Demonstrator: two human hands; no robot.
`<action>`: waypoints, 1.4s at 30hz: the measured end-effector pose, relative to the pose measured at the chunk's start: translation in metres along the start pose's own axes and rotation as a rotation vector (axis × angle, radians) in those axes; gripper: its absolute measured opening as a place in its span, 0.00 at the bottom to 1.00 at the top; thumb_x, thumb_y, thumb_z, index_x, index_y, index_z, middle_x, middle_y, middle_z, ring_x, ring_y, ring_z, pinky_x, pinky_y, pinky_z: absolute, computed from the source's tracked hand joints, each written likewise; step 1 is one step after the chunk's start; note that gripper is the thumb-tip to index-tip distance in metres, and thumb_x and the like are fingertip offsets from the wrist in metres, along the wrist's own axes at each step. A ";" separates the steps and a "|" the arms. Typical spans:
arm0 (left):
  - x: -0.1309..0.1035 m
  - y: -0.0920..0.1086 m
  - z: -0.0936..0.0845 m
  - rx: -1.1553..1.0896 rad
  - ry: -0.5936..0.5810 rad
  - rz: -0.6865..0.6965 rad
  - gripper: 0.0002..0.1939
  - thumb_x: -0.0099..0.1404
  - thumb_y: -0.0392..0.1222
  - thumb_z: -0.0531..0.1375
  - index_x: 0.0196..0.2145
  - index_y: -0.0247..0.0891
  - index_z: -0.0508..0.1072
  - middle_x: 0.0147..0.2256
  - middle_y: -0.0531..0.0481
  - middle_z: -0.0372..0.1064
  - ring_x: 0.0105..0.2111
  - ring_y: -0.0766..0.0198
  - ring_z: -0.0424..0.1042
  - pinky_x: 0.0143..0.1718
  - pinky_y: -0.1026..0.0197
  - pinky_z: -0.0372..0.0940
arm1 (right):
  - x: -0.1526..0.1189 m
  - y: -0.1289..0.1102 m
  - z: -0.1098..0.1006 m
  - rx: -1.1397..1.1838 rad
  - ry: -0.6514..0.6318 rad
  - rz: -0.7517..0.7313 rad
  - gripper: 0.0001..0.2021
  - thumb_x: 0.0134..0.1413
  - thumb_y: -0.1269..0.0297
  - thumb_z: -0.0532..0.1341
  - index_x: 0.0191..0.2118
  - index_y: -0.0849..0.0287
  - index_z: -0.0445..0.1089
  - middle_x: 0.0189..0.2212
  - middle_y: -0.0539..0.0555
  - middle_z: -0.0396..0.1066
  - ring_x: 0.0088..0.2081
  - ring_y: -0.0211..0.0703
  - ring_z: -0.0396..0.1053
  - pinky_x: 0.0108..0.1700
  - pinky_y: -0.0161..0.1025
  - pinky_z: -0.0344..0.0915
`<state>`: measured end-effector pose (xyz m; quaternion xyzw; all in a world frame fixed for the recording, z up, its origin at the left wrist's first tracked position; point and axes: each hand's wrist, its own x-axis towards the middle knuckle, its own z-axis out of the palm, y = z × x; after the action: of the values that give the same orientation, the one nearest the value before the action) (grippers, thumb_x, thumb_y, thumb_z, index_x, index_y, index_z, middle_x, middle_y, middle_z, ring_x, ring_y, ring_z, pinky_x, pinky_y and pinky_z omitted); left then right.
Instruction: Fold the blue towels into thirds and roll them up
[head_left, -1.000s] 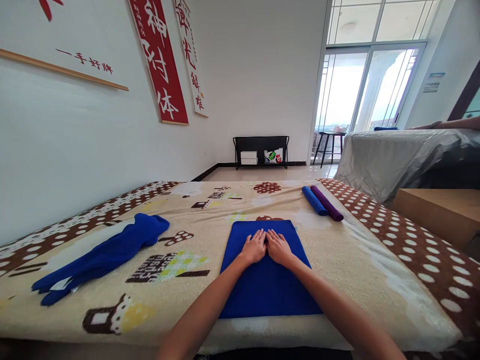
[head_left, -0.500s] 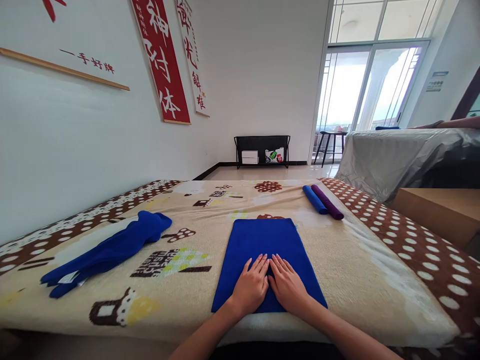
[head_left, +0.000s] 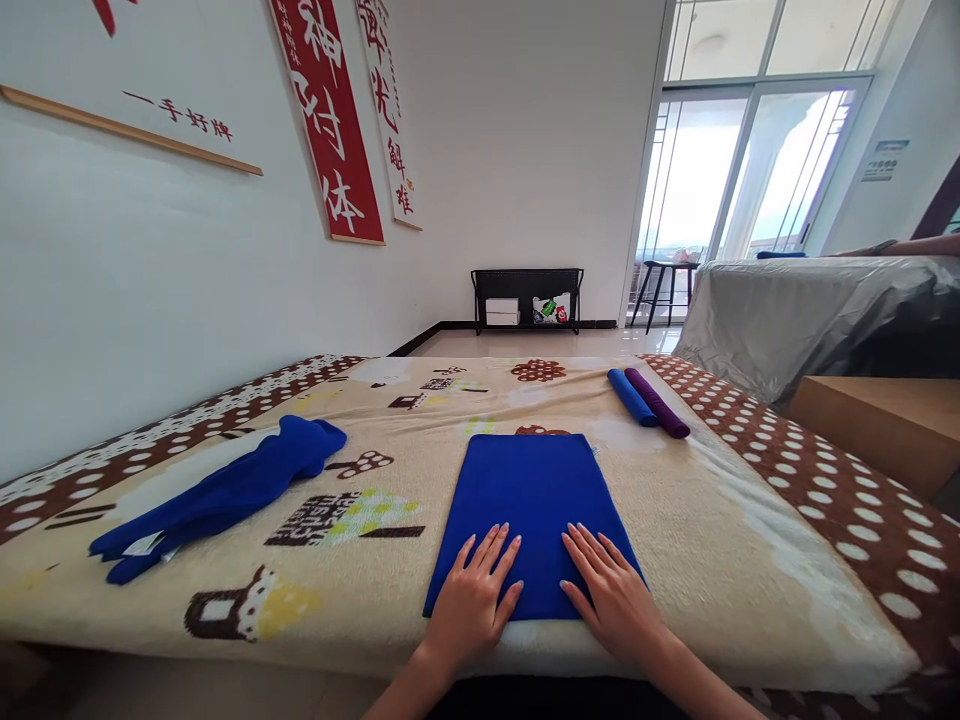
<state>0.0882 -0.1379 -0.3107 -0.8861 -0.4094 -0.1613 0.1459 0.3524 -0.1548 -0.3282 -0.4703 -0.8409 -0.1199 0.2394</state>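
Observation:
A blue cloth (head_left: 529, 500), folded into a flat rectangle, lies on the patterned blanket (head_left: 720, 560) near its front edge. On the cloth's near left part rests my left hand (head_left: 474, 590), palm down with fingers spread. My right hand (head_left: 611, 590) lies flat on the near right part, fingers stretched out and thumb apart. Bare blue fabric shows between the two hands. To the left, a crumpled blue cloth (head_left: 225, 495) with white tags lies loosely bunched. Beyond the folded cloth, at the right, a blue roll (head_left: 631, 398) sits beside a purple roll (head_left: 657, 404).
A cardboard box (head_left: 881, 415) stands at the right of the blanket. Behind it, another person's arm (head_left: 919, 246) rests on a plastic-covered table (head_left: 810, 300). A black rack (head_left: 527, 300) and a stool (head_left: 664, 290) stand at the back.
My hands have moved apart, from side by side at the middle of the folded cloth to its left and right sides. The cloths and rolls stay in place.

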 end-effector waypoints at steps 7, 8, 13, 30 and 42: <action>-0.045 -0.031 -0.004 0.146 0.075 -0.034 0.32 0.71 0.49 0.52 0.69 0.43 0.47 0.66 0.46 0.52 0.65 0.55 0.56 0.60 0.50 0.59 | -0.035 0.030 -0.005 -0.109 0.014 -0.048 0.35 0.65 0.50 0.53 0.70 0.57 0.41 0.67 0.55 0.50 0.67 0.48 0.51 0.64 0.48 0.57; -0.049 -0.033 -0.006 0.151 0.079 -0.029 0.32 0.71 0.47 0.52 0.69 0.44 0.48 0.66 0.47 0.52 0.65 0.56 0.56 0.60 0.51 0.59 | -0.039 0.032 -0.006 -0.122 0.018 -0.049 0.35 0.64 0.50 0.53 0.70 0.57 0.41 0.67 0.55 0.50 0.66 0.48 0.51 0.64 0.48 0.57; -0.049 -0.022 -0.019 0.110 0.106 -0.023 0.31 0.70 0.39 0.51 0.68 0.44 0.50 0.65 0.48 0.55 0.64 0.55 0.57 0.61 0.47 0.58 | -0.037 0.020 -0.012 -0.150 0.070 -0.031 0.34 0.64 0.49 0.54 0.69 0.58 0.47 0.65 0.57 0.54 0.65 0.51 0.55 0.63 0.51 0.59; -0.024 0.024 0.001 0.088 0.087 0.005 0.31 0.72 0.45 0.50 0.69 0.41 0.47 0.67 0.46 0.50 0.65 0.54 0.54 0.62 0.50 0.56 | -0.016 -0.035 0.015 -0.150 0.128 -0.035 0.28 0.65 0.62 0.53 0.69 0.56 0.49 0.65 0.54 0.53 0.64 0.47 0.56 0.64 0.47 0.59; -0.091 -0.044 0.005 0.076 0.266 0.070 0.33 0.65 0.30 0.53 0.66 0.39 0.55 0.60 0.43 0.65 0.61 0.54 0.62 0.58 0.50 0.63 | -0.067 0.032 -0.011 0.063 0.097 -0.124 0.28 0.62 0.66 0.56 0.67 0.49 0.54 0.62 0.51 0.61 0.62 0.47 0.61 0.59 0.45 0.67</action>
<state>-0.0012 -0.1702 -0.3460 -0.8643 -0.3612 -0.2565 0.2379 0.4125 -0.1920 -0.3543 -0.4032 -0.8592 -0.1308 0.2865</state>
